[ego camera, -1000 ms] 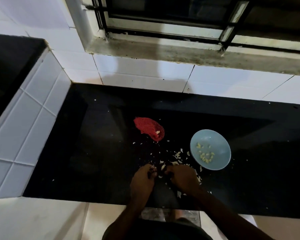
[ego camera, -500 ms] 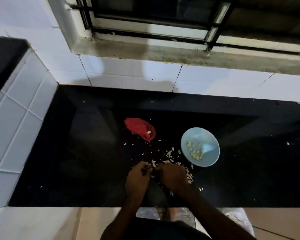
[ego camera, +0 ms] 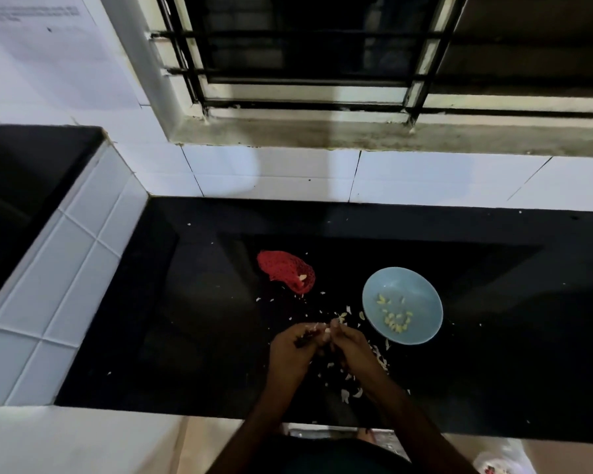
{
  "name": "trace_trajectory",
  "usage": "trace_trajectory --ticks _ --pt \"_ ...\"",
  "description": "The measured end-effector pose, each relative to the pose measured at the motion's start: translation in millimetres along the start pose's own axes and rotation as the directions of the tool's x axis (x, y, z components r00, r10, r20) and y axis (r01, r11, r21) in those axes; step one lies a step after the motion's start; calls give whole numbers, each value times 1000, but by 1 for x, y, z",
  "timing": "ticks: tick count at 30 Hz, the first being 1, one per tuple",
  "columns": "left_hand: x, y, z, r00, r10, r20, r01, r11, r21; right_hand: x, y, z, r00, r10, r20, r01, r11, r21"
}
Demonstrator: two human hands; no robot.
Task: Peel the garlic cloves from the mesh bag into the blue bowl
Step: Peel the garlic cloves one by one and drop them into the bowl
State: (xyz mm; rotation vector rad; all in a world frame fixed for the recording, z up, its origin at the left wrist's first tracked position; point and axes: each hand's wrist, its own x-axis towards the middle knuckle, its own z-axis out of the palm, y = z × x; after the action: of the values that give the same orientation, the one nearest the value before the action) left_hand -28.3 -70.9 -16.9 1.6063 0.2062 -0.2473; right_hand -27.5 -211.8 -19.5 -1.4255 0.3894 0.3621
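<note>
Hands meet low over the front of the desk [ego camera: 202,319], at about 6 o'clock in the view. The left hand [ego camera: 290,347] and right hand [ego camera: 351,347] sit knuckle to knuckle, and their fingers [ego camera: 336,328] are curled together and pinched on a garlic clove [ego camera: 326,329], of which only a pale speck shows between the fingertips. Both hands appear to be working the skin off. Holding it this low probably lets the husk drop straight onto the desk rather than into the bowl. The clove seems to lie across the gap between the hands, roughly 9 to 3 o'clock, but it is too small to say which end points where.

Papery skins [ego camera: 379,359] litter the desk under and around the wrists, thickest at 4 to 5 o'clock from the hands.

At 2 o'clock from the hands, just beside them, stands the blue bowl [ego camera: 411,285], close enough for a short toss from the right hand. A small scatter of peeled cloves [ego camera: 392,319] lies in its nearer half.

At 11 o'clock from the hands, apart from the bowl, lies the red mesh bag [ego camera: 281,270], mostly flat. Its long axis runs from 10 to 4 o'clock, and one pale clove [ego camera: 302,277] sits at the end turned towards the hands, so little seems left to peel.

Beyond, at 12 o'clock, a white tiled wall [ego camera: 288,172] rises to a barred window [ego camera: 305,56].
</note>
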Motion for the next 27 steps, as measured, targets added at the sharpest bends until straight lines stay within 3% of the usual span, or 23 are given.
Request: trace_trajectory --ticks 4,6,8,10,18,21,27 --pt "3 16 3 1000 13 0 -13 997 -72 -2 -3 5 1000 -26 4 26 998 61" --pt "4 20 3 1000 17 -14 -18 998 -59 -6 -5 1 987 -158 -26 156 984 -84" --pt "6 18 0 999 32 -12 -32 999 -11 -10 -10 -8 935 -355 -18 341 910 -237" --pt "5 18 -1 999 41 5 -41 999 33 -10 -14 -17 893 -450 21 434 847 -306" --pt "4 24 5 992 11 129 -10 1000 -10 -11 -30 -34 864 -495 91 486 773 -408" --pt "6 23 8 989 -41 145 57 992 -109 -8 -36 -42 848 -515 125 510 727 -460" --pt "8 19 4 978 -119 171 135 987 -84 -5 -51 -48 762 -597 250 607 525 -597"
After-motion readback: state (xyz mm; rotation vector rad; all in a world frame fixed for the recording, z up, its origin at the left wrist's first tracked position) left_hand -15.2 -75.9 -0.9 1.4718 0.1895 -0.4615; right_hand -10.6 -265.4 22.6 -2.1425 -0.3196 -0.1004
